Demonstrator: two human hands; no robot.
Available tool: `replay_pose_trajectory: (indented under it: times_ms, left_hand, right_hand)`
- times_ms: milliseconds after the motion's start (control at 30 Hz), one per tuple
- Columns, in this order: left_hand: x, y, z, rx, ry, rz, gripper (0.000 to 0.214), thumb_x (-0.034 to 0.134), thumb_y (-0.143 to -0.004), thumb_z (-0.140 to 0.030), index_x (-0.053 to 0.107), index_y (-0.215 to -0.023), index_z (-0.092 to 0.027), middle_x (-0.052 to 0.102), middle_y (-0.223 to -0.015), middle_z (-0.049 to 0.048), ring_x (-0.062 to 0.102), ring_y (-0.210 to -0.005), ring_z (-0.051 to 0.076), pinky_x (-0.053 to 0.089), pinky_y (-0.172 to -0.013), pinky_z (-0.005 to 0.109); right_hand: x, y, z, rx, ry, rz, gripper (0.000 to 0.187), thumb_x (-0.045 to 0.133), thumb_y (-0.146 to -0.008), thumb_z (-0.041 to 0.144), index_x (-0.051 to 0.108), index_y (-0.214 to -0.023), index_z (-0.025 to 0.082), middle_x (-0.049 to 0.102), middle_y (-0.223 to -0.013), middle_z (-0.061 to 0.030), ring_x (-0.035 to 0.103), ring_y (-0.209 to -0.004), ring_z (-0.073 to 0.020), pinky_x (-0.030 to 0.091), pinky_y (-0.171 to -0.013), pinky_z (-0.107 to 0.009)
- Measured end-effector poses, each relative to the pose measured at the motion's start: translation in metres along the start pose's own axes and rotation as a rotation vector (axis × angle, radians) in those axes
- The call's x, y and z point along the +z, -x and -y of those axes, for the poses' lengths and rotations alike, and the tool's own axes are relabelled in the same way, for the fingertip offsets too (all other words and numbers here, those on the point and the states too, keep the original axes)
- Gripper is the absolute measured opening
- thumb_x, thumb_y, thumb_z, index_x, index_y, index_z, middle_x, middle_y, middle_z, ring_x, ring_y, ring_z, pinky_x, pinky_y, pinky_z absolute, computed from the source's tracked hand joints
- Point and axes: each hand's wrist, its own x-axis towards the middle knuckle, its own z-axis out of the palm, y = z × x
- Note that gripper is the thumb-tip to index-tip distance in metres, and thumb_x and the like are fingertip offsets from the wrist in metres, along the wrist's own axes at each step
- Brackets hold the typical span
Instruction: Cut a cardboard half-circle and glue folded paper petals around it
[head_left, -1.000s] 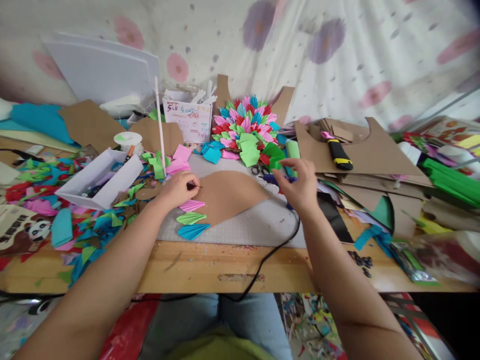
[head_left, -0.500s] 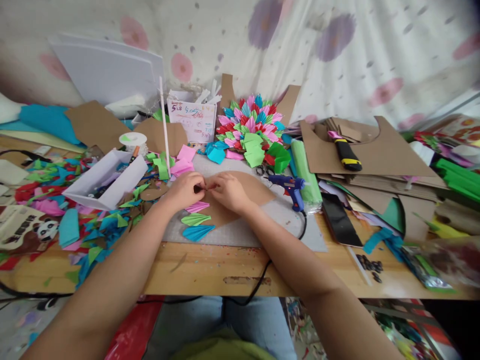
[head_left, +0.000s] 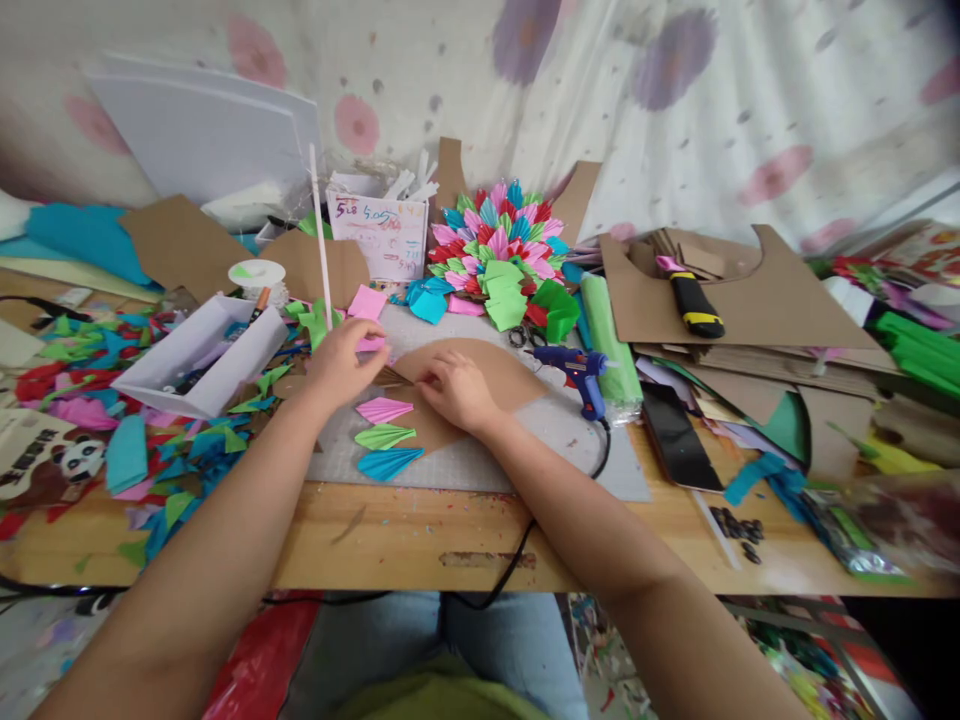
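Left of the blue glue gun [head_left: 574, 362], the right hand [head_left: 456, 388] rests on a brown, curved cardboard sheet [head_left: 504, 372], its grip impossible to tell; farther left, the left hand [head_left: 346, 362] has thumb and fingers parted.

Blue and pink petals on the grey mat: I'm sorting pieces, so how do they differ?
The blue petal looks larger than the pink petal. The blue petal lies nearer the front edge of the table; the pink petal lies nearer the left hand. Both are pleated.
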Motion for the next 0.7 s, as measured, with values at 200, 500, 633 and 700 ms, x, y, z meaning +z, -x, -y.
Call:
replay_pose_trajectory:
  times_ms: [200,500,633,700]
  left_hand:
    - [-0.0020,-0.0007,0.0085,-0.100,-0.059,-0.101,0.012,0.050,-0.077,-0.016,0.057,-0.086,-0.020,0.064,-0.093,0.0038,0.059,-0.091,0.019,0.045,-0.085,0.032]
    - [-0.0007,0.0001,0.0067,-0.116,-0.077,-0.078,0.011,0.050,-0.076,-0.015,0.057,-0.083,-0.020,0.064,-0.093,0.0025,0.059,-0.091,0.018,0.046,-0.083,0.031]
    - [-0.0003,0.0005,0.0078,-0.098,-0.072,-0.086,0.012,0.050,-0.076,-0.014,0.058,-0.083,-0.019,0.065,-0.092,0.0030,0.059,-0.090,0.018,0.046,-0.084,0.031]
    - [0.0002,0.0005,0.0082,-0.094,-0.071,-0.087,0.011,0.050,-0.076,-0.014,0.058,-0.082,-0.019,0.065,-0.091,0.0032,0.059,-0.090,0.018,0.046,-0.083,0.030]
  right_hand:
    - [0.0045,0.0013,-0.0022,-0.066,0.055,-0.017,0.008,0.056,-0.081,0.022,0.063,-0.081,0.019,0.063,-0.090,-0.0063,0.052,-0.092,-0.0202,0.036,-0.080,-0.032]
    - [0.0074,0.0006,-0.0032,-0.097,0.094,-0.007,0.010,0.056,-0.082,0.024,0.064,-0.082,0.017,0.064,-0.091,-0.0071,0.052,-0.090,-0.0202,0.036,-0.079,-0.032]
    - [0.0066,-0.0001,-0.0024,-0.093,0.104,-0.005,0.010,0.057,-0.083,0.024,0.064,-0.082,0.017,0.064,-0.092,-0.0062,0.053,-0.090,-0.0201,0.035,-0.079,-0.031]
    - [0.0066,-0.0004,-0.0019,-0.085,0.104,-0.008,0.010,0.057,-0.083,0.024,0.064,-0.082,0.017,0.064,-0.092,-0.0059,0.053,-0.091,-0.0197,0.035,-0.079,-0.031]
